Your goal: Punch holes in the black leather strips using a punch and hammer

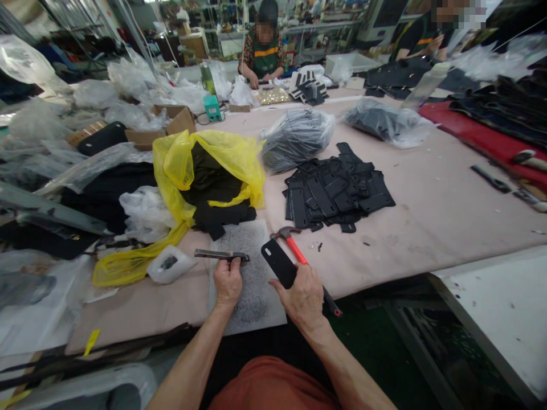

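My left hand (228,280) is closed around a narrow dark metal tool (213,254), held level above a speckled grey board (252,307). What the tool is, I cannot tell. Between the thumb and fingers of my right hand (304,295) is a flat black piece (277,263) with rounded corners and a slot near its upper end. A claw hammer (296,249) with a red and black handle lies at the board's right edge, partly hidden by my right hand.
A pile of black pieces (337,191) lies behind the hammer. Left of it, a yellow bag (171,165) holds dark pieces. Clear bags (299,134) of dark material stand farther back. A small white bag (171,265) sits left. Two people (267,57) work across the table (427,210).
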`<state>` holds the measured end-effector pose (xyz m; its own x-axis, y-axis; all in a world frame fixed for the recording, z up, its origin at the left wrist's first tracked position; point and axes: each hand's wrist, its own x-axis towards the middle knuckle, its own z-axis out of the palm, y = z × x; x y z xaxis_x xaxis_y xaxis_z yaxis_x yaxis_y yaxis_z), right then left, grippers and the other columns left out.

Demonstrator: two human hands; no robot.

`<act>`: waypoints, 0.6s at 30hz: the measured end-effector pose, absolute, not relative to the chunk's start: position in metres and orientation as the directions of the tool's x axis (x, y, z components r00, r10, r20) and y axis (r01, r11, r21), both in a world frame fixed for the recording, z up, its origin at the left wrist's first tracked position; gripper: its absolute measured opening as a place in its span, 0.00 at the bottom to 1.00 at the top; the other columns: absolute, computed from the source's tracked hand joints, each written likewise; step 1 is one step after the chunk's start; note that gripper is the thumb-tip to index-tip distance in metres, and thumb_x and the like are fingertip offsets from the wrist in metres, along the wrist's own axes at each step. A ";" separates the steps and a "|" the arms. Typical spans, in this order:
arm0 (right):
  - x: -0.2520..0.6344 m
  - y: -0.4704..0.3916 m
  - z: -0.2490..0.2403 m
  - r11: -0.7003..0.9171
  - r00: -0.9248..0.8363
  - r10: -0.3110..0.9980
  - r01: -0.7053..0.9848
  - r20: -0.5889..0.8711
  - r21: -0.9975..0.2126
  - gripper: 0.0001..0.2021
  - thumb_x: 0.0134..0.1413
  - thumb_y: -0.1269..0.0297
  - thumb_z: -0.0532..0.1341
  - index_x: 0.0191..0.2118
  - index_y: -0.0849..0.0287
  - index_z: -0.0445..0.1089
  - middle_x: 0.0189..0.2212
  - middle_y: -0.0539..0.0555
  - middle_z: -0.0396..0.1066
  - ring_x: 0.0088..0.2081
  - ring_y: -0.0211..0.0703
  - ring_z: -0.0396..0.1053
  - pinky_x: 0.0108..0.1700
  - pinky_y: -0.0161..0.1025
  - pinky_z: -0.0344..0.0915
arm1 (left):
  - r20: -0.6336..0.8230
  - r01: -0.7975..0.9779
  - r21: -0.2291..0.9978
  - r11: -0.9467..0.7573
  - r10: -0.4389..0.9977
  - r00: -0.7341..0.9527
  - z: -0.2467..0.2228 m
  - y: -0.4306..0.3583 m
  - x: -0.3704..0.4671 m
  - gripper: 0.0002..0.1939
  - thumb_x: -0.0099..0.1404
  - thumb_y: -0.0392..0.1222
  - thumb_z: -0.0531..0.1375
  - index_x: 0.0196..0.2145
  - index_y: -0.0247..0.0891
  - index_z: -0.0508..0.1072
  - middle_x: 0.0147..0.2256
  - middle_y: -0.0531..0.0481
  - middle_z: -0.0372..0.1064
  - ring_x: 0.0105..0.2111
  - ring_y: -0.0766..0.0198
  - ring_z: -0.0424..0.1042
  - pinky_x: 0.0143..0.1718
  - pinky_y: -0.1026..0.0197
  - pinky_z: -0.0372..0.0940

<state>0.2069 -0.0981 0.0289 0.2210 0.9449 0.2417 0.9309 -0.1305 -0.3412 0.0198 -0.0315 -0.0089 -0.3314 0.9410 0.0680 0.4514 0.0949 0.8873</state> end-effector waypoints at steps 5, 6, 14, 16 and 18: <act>0.205 -0.100 0.031 -0.105 0.211 0.940 0.925 0.266 -0.364 0.32 0.52 0.37 0.57 0.48 0.65 0.61 0.37 0.63 0.66 0.41 0.56 0.63 0.45 0.49 0.61 | 0.080 0.455 0.886 0.088 0.938 -0.337 -0.009 -0.032 0.020 0.14 0.63 0.49 0.56 0.37 0.36 0.75 0.35 0.43 0.76 0.38 0.54 0.75 0.41 0.55 0.68; 0.205 -0.101 0.031 -0.100 0.212 0.939 0.922 0.271 -0.375 0.32 0.52 0.37 0.57 0.48 0.64 0.61 0.38 0.63 0.66 0.41 0.56 0.64 0.45 0.49 0.61 | 0.089 0.462 0.883 0.083 0.937 -0.337 -0.008 -0.032 0.020 0.14 0.63 0.48 0.56 0.37 0.37 0.75 0.35 0.44 0.77 0.37 0.54 0.75 0.40 0.55 0.68; 0.196 -0.099 0.038 -0.125 0.270 0.945 0.822 0.187 -0.555 0.32 0.50 0.40 0.60 0.50 0.65 0.64 0.42 0.65 0.69 0.46 0.58 0.66 0.48 0.51 0.63 | 0.112 0.494 0.866 0.073 0.936 -0.334 -0.001 -0.034 0.020 0.13 0.63 0.48 0.56 0.35 0.37 0.75 0.33 0.45 0.76 0.35 0.54 0.74 0.38 0.56 0.67; 0.195 -0.097 0.042 -0.172 0.281 0.959 0.679 0.037 -0.714 0.26 0.54 0.44 0.59 0.48 0.62 0.67 0.40 0.63 0.71 0.45 0.55 0.69 0.47 0.49 0.65 | 0.110 0.488 0.870 0.073 0.936 -0.335 -0.001 -0.034 0.019 0.12 0.62 0.48 0.56 0.35 0.37 0.74 0.32 0.44 0.76 0.35 0.54 0.74 0.37 0.56 0.66; 0.196 -0.093 0.044 -0.297 0.234 0.949 0.429 -0.213 -0.853 0.22 0.56 0.47 0.57 0.45 0.61 0.70 0.34 0.58 0.74 0.38 0.50 0.72 0.39 0.45 0.67 | 0.109 0.483 0.873 0.070 0.936 -0.334 -0.002 -0.034 0.019 0.12 0.62 0.47 0.56 0.34 0.37 0.74 0.31 0.45 0.75 0.34 0.54 0.74 0.36 0.56 0.66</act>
<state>0.1957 -0.0932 0.0435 0.2341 0.9486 -0.2128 0.4295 -0.2973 -0.8528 0.0188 -0.0342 -0.0021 -0.3343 0.9361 0.1094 0.4827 0.0704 0.8729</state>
